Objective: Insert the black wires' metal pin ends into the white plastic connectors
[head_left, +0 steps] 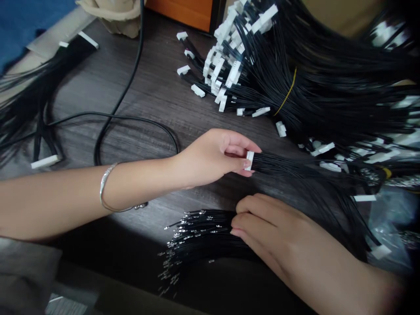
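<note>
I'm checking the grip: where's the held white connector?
In the head view, the white connector sits right of centre, pinched in the left hand, above the right hand.

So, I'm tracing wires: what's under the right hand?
Black wires with shiny tips emerge from beneath the right hand, toward the picture's left. The hand covers the stretch beneath it, so whether it grips them, or anything else lies there, can't be seen.

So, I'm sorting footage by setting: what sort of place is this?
Probably a wiring workbench, perhaps in a workshop: there's a thick bundle of black wires with white connectors, loose wires with shiny tips, and a wired white plug in the left hand.
</note>
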`<action>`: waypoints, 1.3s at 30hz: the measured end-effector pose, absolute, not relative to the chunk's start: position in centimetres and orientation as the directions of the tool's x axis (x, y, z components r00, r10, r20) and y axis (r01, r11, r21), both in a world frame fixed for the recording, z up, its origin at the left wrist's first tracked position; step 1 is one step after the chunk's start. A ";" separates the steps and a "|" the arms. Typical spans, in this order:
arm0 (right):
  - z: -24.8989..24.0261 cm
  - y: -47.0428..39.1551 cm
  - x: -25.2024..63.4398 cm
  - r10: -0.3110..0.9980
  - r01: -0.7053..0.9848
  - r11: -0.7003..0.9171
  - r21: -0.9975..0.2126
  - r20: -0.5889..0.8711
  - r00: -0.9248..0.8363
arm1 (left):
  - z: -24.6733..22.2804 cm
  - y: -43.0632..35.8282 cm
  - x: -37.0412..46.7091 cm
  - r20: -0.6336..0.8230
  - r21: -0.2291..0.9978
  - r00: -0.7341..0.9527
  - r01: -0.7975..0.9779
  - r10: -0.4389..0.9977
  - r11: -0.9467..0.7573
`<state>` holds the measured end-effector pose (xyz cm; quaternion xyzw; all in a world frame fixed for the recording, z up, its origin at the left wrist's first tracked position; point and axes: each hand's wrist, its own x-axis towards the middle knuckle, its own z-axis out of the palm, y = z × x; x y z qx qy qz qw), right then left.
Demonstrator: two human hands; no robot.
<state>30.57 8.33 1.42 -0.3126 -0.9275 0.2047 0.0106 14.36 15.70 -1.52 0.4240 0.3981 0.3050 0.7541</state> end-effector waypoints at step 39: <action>4.2 14.0 35.0 0.889 0.826 0.299 -0.477 -0.175 -0.423 | -1.3 16.0 13.9 -0.422 0.834 0.500 -0.113 0.756 0.540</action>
